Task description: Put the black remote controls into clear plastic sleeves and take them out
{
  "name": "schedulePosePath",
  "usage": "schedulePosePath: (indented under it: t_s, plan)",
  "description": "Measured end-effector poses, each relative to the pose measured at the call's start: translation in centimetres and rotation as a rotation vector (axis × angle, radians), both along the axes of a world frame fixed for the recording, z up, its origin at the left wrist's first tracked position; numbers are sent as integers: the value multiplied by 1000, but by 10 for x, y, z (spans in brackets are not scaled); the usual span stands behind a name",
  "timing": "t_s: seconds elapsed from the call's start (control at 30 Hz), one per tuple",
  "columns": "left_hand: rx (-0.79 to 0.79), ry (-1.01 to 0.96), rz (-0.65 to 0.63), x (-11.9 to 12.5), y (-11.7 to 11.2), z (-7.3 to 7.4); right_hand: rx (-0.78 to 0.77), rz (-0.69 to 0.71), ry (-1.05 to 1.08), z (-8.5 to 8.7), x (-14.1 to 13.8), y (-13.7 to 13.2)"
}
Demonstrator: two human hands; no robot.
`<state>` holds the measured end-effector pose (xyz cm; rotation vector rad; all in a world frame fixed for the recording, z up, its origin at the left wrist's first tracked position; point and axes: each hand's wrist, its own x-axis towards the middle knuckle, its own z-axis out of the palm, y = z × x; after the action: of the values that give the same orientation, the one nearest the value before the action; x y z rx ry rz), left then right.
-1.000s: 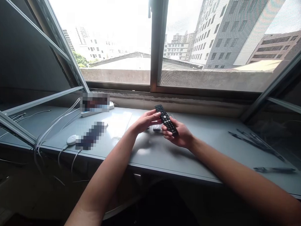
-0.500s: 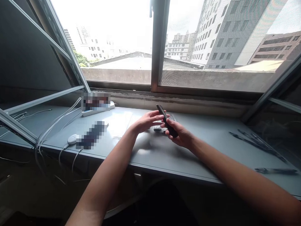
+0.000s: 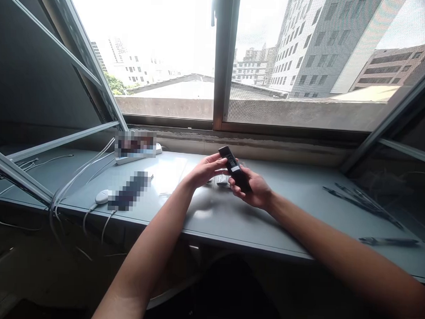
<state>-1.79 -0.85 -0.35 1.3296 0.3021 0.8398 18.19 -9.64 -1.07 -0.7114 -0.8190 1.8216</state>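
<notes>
A black remote control (image 3: 233,168) is held above the grey desk (image 3: 287,213) in front of the window. Its back faces up, showing a small white label. My right hand (image 3: 253,189) grips its lower half with fingers wrapped round it. My left hand (image 3: 207,170) pinches its upper end with thumb and fingertips. A small clear object (image 3: 221,180) lies on the desk just under my hands; I cannot make out what it is.
A white mouse (image 3: 101,196) and a blurred dark object (image 3: 129,190) lie at the left front. A white power strip (image 3: 136,156) with white cables (image 3: 72,182) sits at the back left. Dark pens (image 3: 360,201) lie at the right. Metal window frames (image 3: 59,142) slant in from both sides.
The remote has been turned over in my hands: its buttons faced up a second ago, it stood on edge, and now its back with the label faces up.
</notes>
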Motion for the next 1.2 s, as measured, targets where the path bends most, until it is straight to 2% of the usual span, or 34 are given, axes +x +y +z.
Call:
schedulePosePath:
  t_s: [0.23, 0.37, 0.47, 0.57, 0.67, 0.83, 0.93, 1.2]
  plan:
    - [-64, 32, 99, -3, 4, -1, 41, -72, -37, -2, -1, 0]
    - [-33, 85, 119, -2, 7, -5, 85, -88, -64, -3, -1, 0]
    - [-25, 84, 121, -1, 9, -7, 180, -86, -135, -5, -3, -1]
    - [-31, 57, 119, -1, 8, -6, 340, -143, -277, -8, -4, -2]
    - [-8, 46, 61, -2, 5, -2, 499, -250, -392, -11, -3, -1]
    - [68, 125, -105, -6, -3, 6, 613, -364, -496, -12, -1, 0]
    - [91, 189, -186, -9, -4, 8, 702, -361, -512, -8, -3, -3]
    - [129, 236, -214, -13, -1, 6, 804, -343, -598, -4, -5, -9]
